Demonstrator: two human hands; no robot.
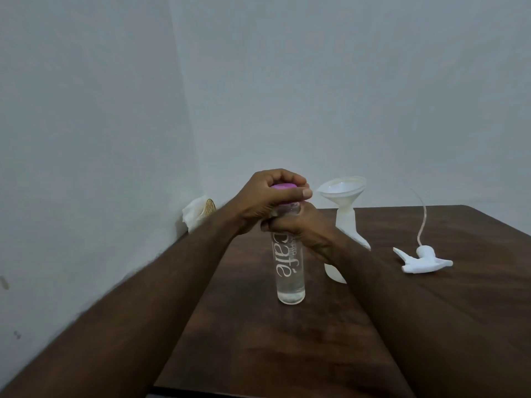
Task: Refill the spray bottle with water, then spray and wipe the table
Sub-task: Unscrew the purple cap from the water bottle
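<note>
Spray bottle point(348, 222), white, with a white funnel point(342, 187) seated in its neck, stands right of centre on a dark wooden table point(258, 346). The table fills the lower half of the frame and sits in the corner of a room with bare, pale grey walls point(287, 81). The right forearm partly hides the bottle's lower body, so it sits just beyond the fingers, and neither hand touches it. In front of it, at centre, a clear water bottle point(290, 278) lettered "café" stands upright on the wood. The left hand point(268, 201) is curled over its pink cap point(283, 186), fingers and thumb wrapped round the rim, while the right hand point(300, 226) grasps the neck just below. At right the white spray head point(422, 258) lies on its side, its thin tube point(423, 216) arching upward. A crumpled white cloth point(194, 215) rests against the wall at the table's far left edge.
</note>
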